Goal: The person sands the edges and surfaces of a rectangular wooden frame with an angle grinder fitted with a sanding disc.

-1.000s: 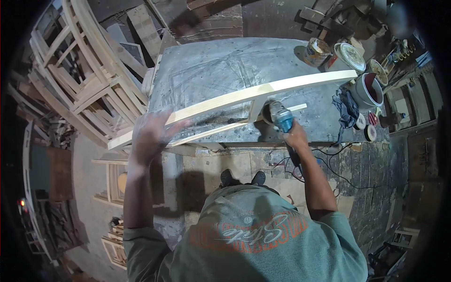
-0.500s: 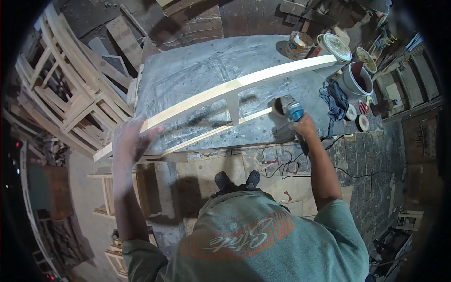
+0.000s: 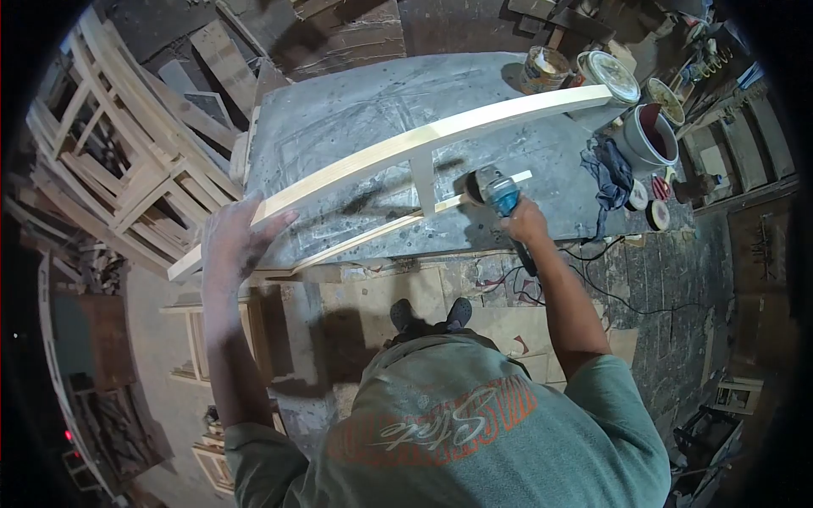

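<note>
The angle grinder (image 3: 501, 193) has come back closer to the crosspiece (image 3: 422, 182) of the wooden frame (image 3: 347, 173) on the bench (image 3: 339, 114). Your right arm reaches forward, fingers wrapped around the grinder; your left hand (image 3: 233, 235) is at the frame's left end, its grip seemingly loose, but I cannot tell surely.

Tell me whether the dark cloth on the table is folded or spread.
Neither: the cloth lies bunched in loose creases beside the bucket.
</note>
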Motion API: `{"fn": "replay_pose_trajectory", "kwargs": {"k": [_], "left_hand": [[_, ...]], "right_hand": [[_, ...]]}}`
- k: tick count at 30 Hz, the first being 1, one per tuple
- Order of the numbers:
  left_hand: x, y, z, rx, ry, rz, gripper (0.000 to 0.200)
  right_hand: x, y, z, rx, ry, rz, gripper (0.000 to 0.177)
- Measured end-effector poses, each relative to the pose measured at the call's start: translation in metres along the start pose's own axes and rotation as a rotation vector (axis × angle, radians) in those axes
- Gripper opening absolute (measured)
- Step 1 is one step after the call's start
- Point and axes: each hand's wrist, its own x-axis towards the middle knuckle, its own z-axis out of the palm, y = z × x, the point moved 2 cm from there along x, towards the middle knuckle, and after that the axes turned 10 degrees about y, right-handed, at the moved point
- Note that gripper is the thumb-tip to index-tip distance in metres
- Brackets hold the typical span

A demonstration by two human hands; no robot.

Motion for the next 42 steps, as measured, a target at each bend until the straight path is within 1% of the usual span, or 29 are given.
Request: {"fn": "replay_pose_trajectory", "kwargs": {"k": [1, 4, 5, 7, 8, 10, 14, 16, 20, 22, 23, 26, 29, 32, 35, 38, 39, 40, 42], "left_hand": [[0.0, 0.0, 0.0, 0.0, 0.007, -0.002, 0.061], [-0.001, -0.001, 0.001, -0.022, 0.022, -0.013, 0.061], [-0.001, 0.0, 0.0, -0.026, 0.027, -0.017, 0.061], [-0.003, 0.005, -0.005, -0.034, 0.035, -0.027, 0.062], [-0.002, 0.009, -0.008, -0.02, -0.02, -0.061, 0.062], [0.0, 0.015, -0.015, 0.007, -0.131, -0.129, 0.066], [-0.002, 0.013, -0.015, 0.0, -0.112, -0.115, 0.066], [-0.003, 0.012, -0.012, -0.005, -0.069, -0.086, 0.063], [0.0, 0.009, -0.009, -0.022, -0.068, -0.067, 0.057], [0.0, 0.007, -0.005, 0.0, -0.037, -0.051, 0.053], [0.001, 0.005, -0.003, -0.014, -0.006, -0.023, 0.055], [0.0, -0.001, 0.0, -0.035, 0.084, 0.057, 0.06], [-0.002, -0.001, 0.001, -0.023, 0.15, 0.103, 0.058], [-0.002, 0.001, 0.002, -0.017, 0.181, 0.114, 0.058], [-0.004, 0.002, 0.001, -0.008, 0.206, 0.113, 0.058], [-0.003, 0.002, 0.001, -0.007, 0.155, 0.082, 0.059], [0.0, -0.001, 0.002, 0.0, 0.12, 0.064, 0.059], [0.001, -0.002, 0.003, 0.006, 0.085, 0.045, 0.059], [0.001, 0.001, 0.003, -0.005, 0.109, 0.049, 0.059]], "right_hand": [[-0.003, -0.003, 0.009, 0.02, -0.001, -0.036, 0.067], [-0.018, -0.025, 0.009, 0.036, -0.094, -0.028, 0.077], [-0.023, -0.031, 0.009, 0.004, -0.099, -0.043, 0.089], [-0.026, -0.036, 0.014, -0.012, -0.123, -0.058, 0.095], [-0.027, -0.038, 0.016, -0.02, -0.134, -0.067, 0.098], [-0.03, -0.041, 0.017, -0.022, -0.128, -0.084, 0.099], [-0.033, -0.048, 0.016, -0.031, -0.153, -0.086, 0.1], [-0.033, -0.05, 0.018, -0.041, -0.162, -0.101, 0.1], [-0.037, -0.052, 0.012, -0.021, -0.159, -0.107, 0.097], [-0.042, -0.055, 0.005, -0.042, -0.152, -0.12, 0.088], [-0.043, -0.054, 0.002, -0.053, -0.149, -0.125, 0.083], [-0.038, -0.04, 0.005, -0.063, -0.132, -0.15, 0.078], [-0.02, -0.01, 0.002, -0.011, -0.093, -0.075, 0.074], [-0.001, 0.031, -0.009, 0.048, 0.037, -0.047, 0.065], [0.017, 0.061, -0.034, 0.054, 0.037, 0.097, 0.06], [0.042, 0.094, -0.03, 0.111, 0.149, 0.118, 0.058], [0.046, 0.092, -0.034, 0.065, 0.037, 0.162, 0.067], [0.045, 0.087, -0.035, 0.065, 0.037, 0.146, 0.067], [0.039, 0.068, -0.028, 0.067, 0.037, 0.112, 0.067]]}}
